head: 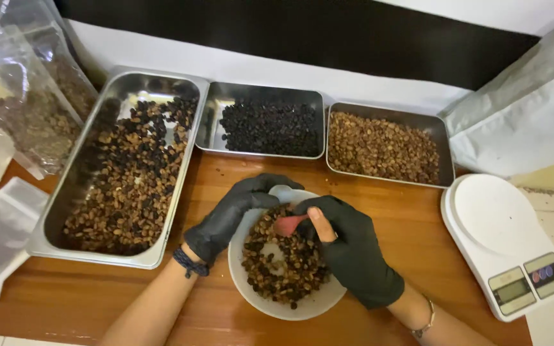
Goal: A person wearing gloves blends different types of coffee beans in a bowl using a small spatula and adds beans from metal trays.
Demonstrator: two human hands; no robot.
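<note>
White bowl (pixel 270 301) of mixed beans, on bench (pixel 405 224) before three trays: left hand (pixel 235 214) curled over its far rim, right hand (pixel 347 253) pinching a red pick (pixel 288 224); risk, judged: rim pressure tips bowl, scattering beans.

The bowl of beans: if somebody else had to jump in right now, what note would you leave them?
Left hand: black glove, fingers curled over the far rim of the white bowl, steadying it.
Right hand: black glove, pinching a small red scoop over the beans.
Bowl: on the wooden table, holding mixed dark and brown beans.
Large steel tray, left: mixed beans.
Middle tray: only dark beans.
Right tray: only brown beans.
White scale, far right: nothing on it.
Done: two sorted piles exist.
Left: the bowl and the large tray are still mixed.
</note>
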